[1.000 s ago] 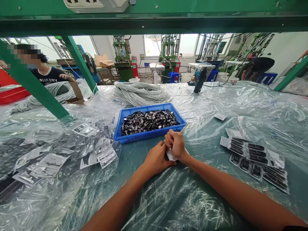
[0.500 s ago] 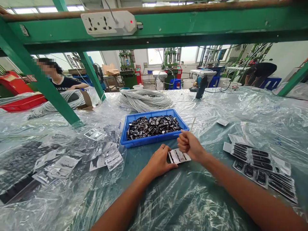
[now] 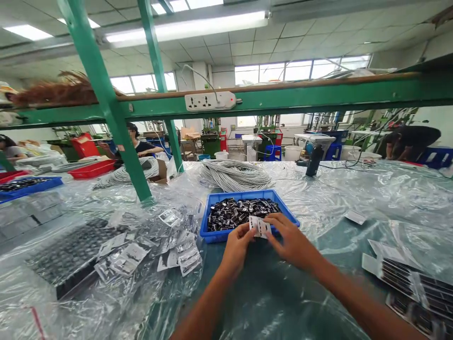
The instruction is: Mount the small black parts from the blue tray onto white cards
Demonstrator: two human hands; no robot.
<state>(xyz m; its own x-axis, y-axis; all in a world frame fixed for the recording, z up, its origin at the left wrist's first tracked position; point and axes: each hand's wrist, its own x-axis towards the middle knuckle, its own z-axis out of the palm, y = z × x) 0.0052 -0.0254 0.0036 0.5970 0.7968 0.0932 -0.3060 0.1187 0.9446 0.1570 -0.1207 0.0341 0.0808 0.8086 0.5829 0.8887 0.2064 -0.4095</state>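
A small white printed card (image 3: 260, 227) with black marks is lifted just above the near edge of a blue tray (image 3: 226, 235). My left hand (image 3: 238, 243) pinches its left side between thumb and fingers. At the card's right side, my right hand (image 3: 292, 240) has its fingers on the upper edge and its thumb by the lower corner. Many small black parts with shiny metal faces (image 3: 231, 212) fill the tray behind. Whether anything is tucked inside the card is too small to tell.
Flat printed packets (image 3: 189, 252) lie left on clear plastic sheeting, beside a box of dark pieces (image 3: 74, 255). Packs of black strips (image 3: 410, 283) lie right. Coiled grey cable (image 3: 235, 174), a black bottle-like object (image 3: 314, 160) and a green post (image 3: 122, 151) stand beyond. Other people are farther back.
The card has come up off the table toward the tray, held by my left hand. My right hand has uncurled from a fist and reached the card. The view has tilted upward and turned left.
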